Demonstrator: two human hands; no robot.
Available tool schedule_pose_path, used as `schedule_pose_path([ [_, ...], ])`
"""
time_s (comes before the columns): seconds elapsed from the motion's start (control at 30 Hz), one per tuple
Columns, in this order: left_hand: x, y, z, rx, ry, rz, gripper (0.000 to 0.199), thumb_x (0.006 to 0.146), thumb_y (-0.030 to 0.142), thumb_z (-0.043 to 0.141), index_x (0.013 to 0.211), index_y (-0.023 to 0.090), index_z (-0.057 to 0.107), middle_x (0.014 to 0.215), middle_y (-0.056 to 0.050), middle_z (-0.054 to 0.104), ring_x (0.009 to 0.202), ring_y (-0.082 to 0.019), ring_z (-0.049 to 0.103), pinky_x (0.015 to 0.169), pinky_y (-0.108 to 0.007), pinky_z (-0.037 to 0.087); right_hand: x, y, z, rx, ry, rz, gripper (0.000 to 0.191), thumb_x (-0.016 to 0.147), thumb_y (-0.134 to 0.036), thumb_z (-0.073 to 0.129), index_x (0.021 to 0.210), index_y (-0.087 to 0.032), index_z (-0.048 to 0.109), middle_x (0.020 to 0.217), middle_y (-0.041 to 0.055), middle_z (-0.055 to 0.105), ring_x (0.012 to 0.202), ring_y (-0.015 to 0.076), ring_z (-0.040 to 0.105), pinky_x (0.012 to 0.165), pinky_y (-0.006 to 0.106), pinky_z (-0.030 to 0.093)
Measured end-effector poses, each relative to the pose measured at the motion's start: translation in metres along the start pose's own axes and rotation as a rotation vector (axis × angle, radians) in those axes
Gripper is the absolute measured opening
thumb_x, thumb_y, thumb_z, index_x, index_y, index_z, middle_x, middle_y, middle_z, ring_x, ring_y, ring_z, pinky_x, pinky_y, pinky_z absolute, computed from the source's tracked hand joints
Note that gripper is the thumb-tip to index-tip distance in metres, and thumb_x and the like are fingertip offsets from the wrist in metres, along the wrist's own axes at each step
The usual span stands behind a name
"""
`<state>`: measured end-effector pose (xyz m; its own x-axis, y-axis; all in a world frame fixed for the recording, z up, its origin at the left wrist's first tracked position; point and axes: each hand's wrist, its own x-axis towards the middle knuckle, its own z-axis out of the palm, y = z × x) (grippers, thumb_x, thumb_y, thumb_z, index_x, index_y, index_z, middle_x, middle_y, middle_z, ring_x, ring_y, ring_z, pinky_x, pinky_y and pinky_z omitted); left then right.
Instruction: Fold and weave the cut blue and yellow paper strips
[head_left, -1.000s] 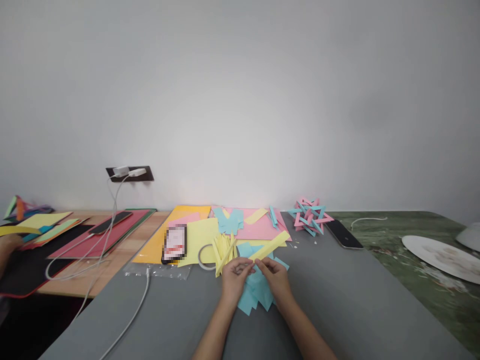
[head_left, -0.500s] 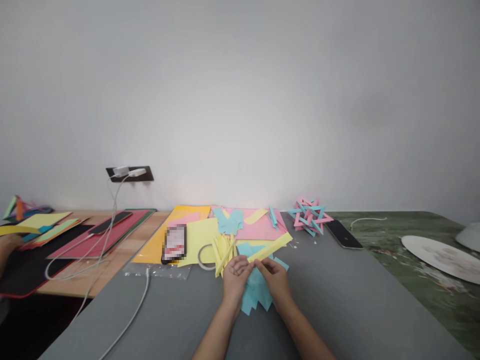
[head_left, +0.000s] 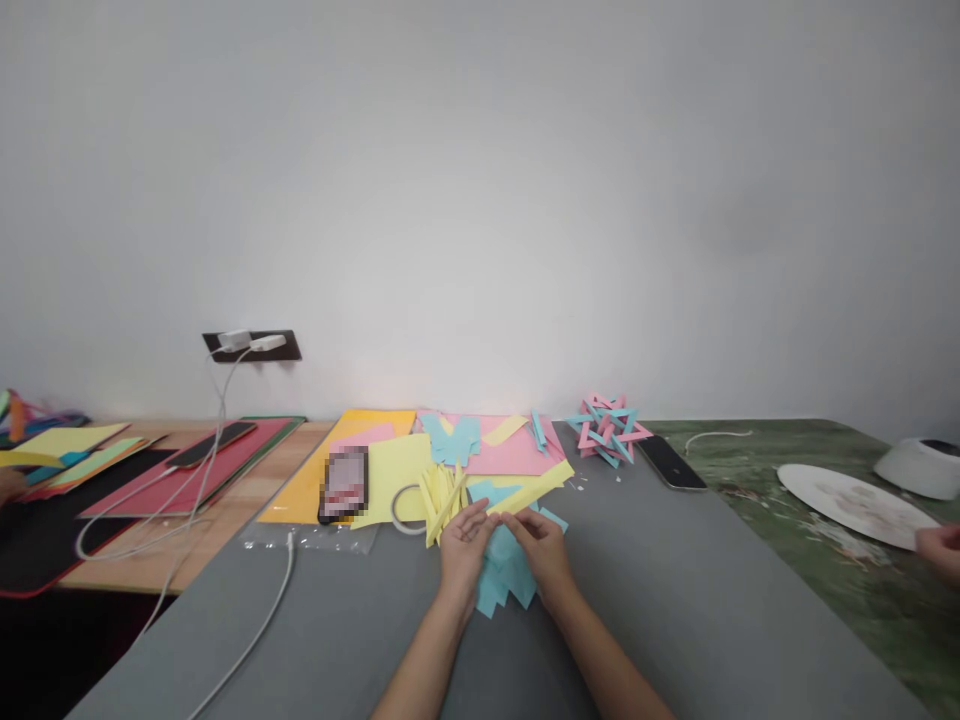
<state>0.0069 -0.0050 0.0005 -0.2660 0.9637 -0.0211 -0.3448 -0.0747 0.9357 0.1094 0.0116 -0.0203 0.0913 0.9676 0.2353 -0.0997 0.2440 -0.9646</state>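
Note:
My left hand (head_left: 463, 548) and my right hand (head_left: 541, 552) meet at the fingertips, both pinching the near end of a yellow paper strip (head_left: 536, 487) that slants up to the right. Under and between them lies a pile of cut blue paper pieces (head_left: 504, 572). Just beyond my left hand is a bundle of yellow strips (head_left: 441, 495), with a roll of tape (head_left: 405, 508) beside it. Farther back, blue pieces (head_left: 454, 440) rest on a pink sheet (head_left: 517, 460).
A pink and blue paper star (head_left: 609, 430) stands near a phone (head_left: 671, 463). At right are a white plate (head_left: 851, 500), a bowl (head_left: 919, 467) and another person's hand (head_left: 941, 550). Left hold a pixelated device (head_left: 345, 485), a cable (head_left: 262, 640) and another hand (head_left: 10, 485).
The view has shifted slightly to the right. My left fingers have spread a little while the pinch stays. Another person's hand has appeared by the plate at the right edge.

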Motion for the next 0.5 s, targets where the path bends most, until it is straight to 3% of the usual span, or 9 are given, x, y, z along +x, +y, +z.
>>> schedule_pose_path([
  [0.17,0.0034,0.0031,-0.0041,0.030,-0.024,0.015,0.042,0.049,0.024,0.069,0.087,0.011,0.060,0.066,-0.007,0.066,0.068,-0.018,0.062,0.063,-0.025,0.047,0.0016,-0.0021,-0.0001,0.014,0.027,-0.050,0.026,0.063,-0.038,0.055,0.052,-0.014,0.055,0.049,-0.0029,0.045,0.048,0.0084,0.039,0.046,0.020,0.032],
  [0.3,0.0053,0.0027,-0.0029,-0.011,-0.048,-0.053,0.039,0.054,0.030,0.066,0.088,0.012,0.059,0.067,-0.007,0.066,0.063,-0.017,0.062,0.062,-0.026,0.048,0.0019,-0.0060,0.0006,0.038,0.054,-0.107,0.026,0.063,-0.038,0.055,0.052,-0.015,0.057,0.051,-0.0014,0.048,0.050,0.0095,0.041,0.048,0.021,0.034],
  [0.5,0.0064,-0.0038,-0.0001,0.007,-0.098,-0.005,0.023,0.053,0.030,0.067,0.065,0.012,0.059,0.064,-0.005,0.066,0.064,-0.017,0.062,0.067,-0.027,0.048,0.0023,-0.0091,0.0015,0.056,0.026,-0.119,0.026,0.061,-0.040,0.055,0.051,-0.016,0.058,0.050,-0.0013,0.050,0.050,0.0100,0.043,0.049,0.022,0.035],
])
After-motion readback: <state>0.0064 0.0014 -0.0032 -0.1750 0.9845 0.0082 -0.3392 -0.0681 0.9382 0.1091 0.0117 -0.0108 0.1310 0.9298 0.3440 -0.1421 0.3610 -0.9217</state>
